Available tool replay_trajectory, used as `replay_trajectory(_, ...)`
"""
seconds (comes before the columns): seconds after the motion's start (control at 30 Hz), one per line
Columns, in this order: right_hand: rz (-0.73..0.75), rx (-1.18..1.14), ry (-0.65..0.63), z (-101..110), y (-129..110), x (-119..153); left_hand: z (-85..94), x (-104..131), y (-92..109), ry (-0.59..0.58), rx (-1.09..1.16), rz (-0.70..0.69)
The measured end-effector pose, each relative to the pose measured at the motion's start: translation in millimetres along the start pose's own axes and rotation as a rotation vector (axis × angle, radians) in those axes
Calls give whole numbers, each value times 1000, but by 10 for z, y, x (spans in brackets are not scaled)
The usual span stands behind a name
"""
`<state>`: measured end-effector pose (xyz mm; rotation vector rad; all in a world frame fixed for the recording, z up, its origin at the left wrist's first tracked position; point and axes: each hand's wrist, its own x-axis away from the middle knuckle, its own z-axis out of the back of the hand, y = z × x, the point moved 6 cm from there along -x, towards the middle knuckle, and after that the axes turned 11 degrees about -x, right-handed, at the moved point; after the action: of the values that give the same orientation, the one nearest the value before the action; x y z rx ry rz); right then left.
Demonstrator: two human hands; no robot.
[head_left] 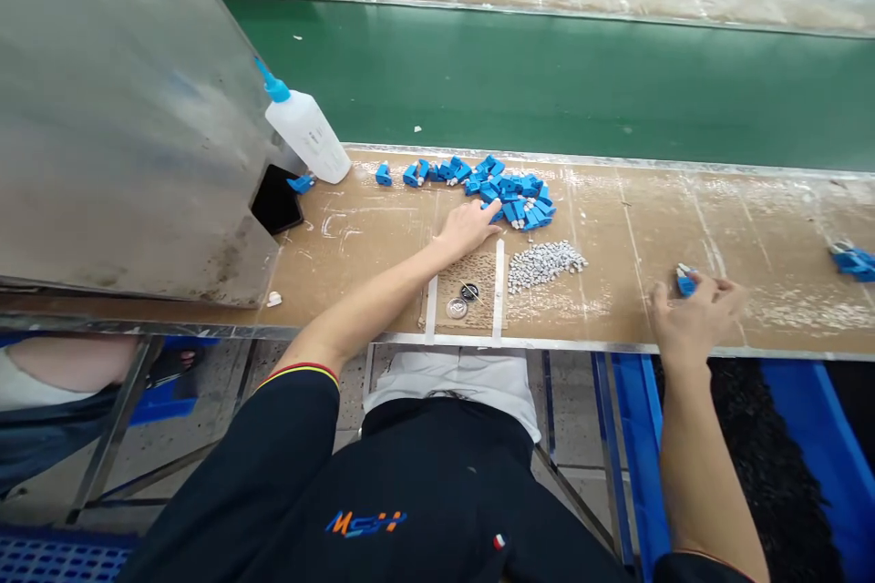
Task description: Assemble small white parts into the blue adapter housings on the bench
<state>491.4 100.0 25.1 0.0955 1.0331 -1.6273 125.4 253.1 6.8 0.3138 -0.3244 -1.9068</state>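
My left hand (469,226) is at the near-left edge of a pile of small blue plastic pieces (509,187), its thumb and fingers closed on one of them. Further right, my right hand (694,314) holds another blue plastic piece (685,281) with a whitish end, between thumb and fingers just over the board. Small grey-white parts (545,265) lie in a heap nearer to me than the pile. Left of that heap, a small black dish (468,291) and a clear round dish (457,308) rest on a brown patterned mat (447,278).
A white squeeze bottle (307,132) with a blue nozzle and a dark phone-like slab (277,200) stand by a large metal box (137,109). Beyond the board runs a green conveyor belt (547,82). More blue pieces (853,262) lie far right. Blue bins (639,428) are below.
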Motion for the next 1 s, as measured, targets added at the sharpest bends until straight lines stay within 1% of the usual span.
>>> replay_trajectory(0.07,61,-69,-142,-246,-243,167,29,68,-10,13,56,5)
replay_trajectory(0.1,89,-116,-233,-389,-379,262,80,108,-29,42,96,0)
replay_trajectory(0.17,127,-228,-406,-643,-623,418,237,230,-108,125,197,7)
replay_trajectory(0.23,148,-322,-523,-806,-797,479,424,436,-234,212,322,51)
replay_trajectory(0.3,165,-363,-582,-886,-892,448,581,731,-371,272,476,121)
replay_trajectory(0.33,176,-366,-601,-912,-919,415,630,899,-427,284,564,157)
replay_trajectory(0.4,207,-355,-631,-954,-954,348,660,1244,-501,282,743,229)
replay_trajectory(0.47,253,-333,-653,-993,-987,293,619,1556,-526,279,876,304)
replay_trajectory(0.57,327,-318,-702,-1041,-1036,233,505,1885,-488,287,961,377)
replay_trajectory(0.67,365,-325,-764,-1030,-1057,187,428,2040,-429,286,988,388)
replay_trajectory(0.77,386,-334,-827,-970,-1099,226,418,2095,-419,298,1005,400)
replay_trajectory(0.83,396,-339,-865,-942,-1184,342,429,2104,-418,325,1012,403)
replay_trajectory(0.9,405,-336,-877,-946,-1318,520,424,2100,-391,343,1027,396)
replay_trajectory(1.0,425,-333,-811,-994,-1537,800,379,2092,-312,348,1069,375)
